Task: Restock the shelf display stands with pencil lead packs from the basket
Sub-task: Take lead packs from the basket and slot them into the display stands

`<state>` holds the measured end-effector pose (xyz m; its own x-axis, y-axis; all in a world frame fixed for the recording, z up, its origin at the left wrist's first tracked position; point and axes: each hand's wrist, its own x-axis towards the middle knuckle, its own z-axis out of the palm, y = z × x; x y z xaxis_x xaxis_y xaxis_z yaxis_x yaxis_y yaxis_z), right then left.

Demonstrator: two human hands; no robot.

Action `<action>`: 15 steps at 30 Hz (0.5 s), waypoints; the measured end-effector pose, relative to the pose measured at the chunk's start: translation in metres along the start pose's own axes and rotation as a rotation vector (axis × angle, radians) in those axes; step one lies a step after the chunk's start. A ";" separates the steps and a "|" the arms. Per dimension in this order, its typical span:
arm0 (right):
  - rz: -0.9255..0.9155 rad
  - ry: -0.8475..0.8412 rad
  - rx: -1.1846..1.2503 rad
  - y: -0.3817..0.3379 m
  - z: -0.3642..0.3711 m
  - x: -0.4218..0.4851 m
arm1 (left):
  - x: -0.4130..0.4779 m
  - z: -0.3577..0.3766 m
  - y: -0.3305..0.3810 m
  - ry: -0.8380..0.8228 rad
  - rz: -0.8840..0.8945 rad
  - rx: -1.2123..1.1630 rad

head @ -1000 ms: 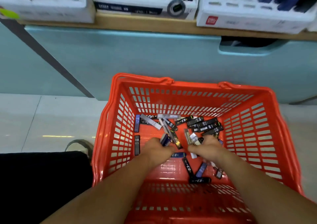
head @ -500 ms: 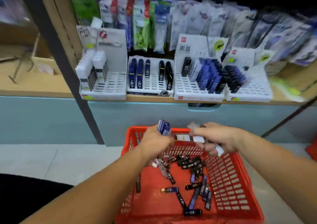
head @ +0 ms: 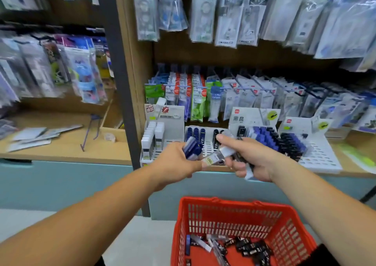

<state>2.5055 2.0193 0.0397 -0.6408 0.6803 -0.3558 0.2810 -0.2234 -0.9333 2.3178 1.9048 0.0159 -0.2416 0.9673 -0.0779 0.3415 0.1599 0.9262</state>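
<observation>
Gripping a bunch of blue lead packs (head: pixel 192 148), left hand (head: pixel 177 164) is raised before the shelf. Just beside it, clear and black packs (head: pixel 218 156) sit in the right hand (head: pixel 256 160), fingers curled round them. Loose packs (head: pixel 250 245) lie in the red basket (head: pixel 270 205) on the floor below. White display stands (head: pixel 321 155), part filled, stand behind on the wooden shelf (head: pixel 350 172).
</observation>
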 end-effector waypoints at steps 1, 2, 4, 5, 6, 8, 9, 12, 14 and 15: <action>-0.056 0.015 0.013 0.001 0.008 0.007 | 0.001 -0.007 -0.004 0.026 -0.021 -0.016; -0.104 0.029 0.009 0.003 0.016 0.013 | 0.001 -0.014 -0.010 0.041 -0.044 -0.028; -0.178 0.082 -0.039 0.002 0.029 0.027 | 0.006 -0.026 -0.021 0.066 -0.096 -0.053; -0.203 0.115 -0.063 0.000 0.035 0.036 | 0.009 -0.031 -0.027 0.083 -0.120 -0.080; -0.216 0.141 -0.062 -0.003 0.041 0.044 | 0.012 -0.037 -0.031 0.097 -0.140 -0.107; -0.247 0.147 0.039 -0.007 0.049 0.063 | 0.018 -0.050 -0.039 0.112 -0.156 -0.144; -0.263 0.142 0.093 -0.009 0.053 0.071 | 0.021 -0.056 -0.043 0.116 -0.159 -0.152; -0.277 0.171 0.039 -0.015 0.071 0.092 | 0.025 -0.072 -0.058 0.152 -0.158 -0.219; -0.282 0.234 -0.125 -0.020 0.084 0.107 | 0.027 -0.081 -0.070 0.187 -0.167 -0.245; -0.297 0.255 -0.213 -0.023 0.090 0.115 | 0.028 -0.087 -0.077 0.219 -0.182 -0.258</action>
<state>2.3609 2.0396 0.0162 -0.5266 0.8497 -0.0255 0.2693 0.1383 -0.9531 2.2057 1.9028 -0.0256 -0.4748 0.8582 -0.1953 0.0419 0.2436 0.9690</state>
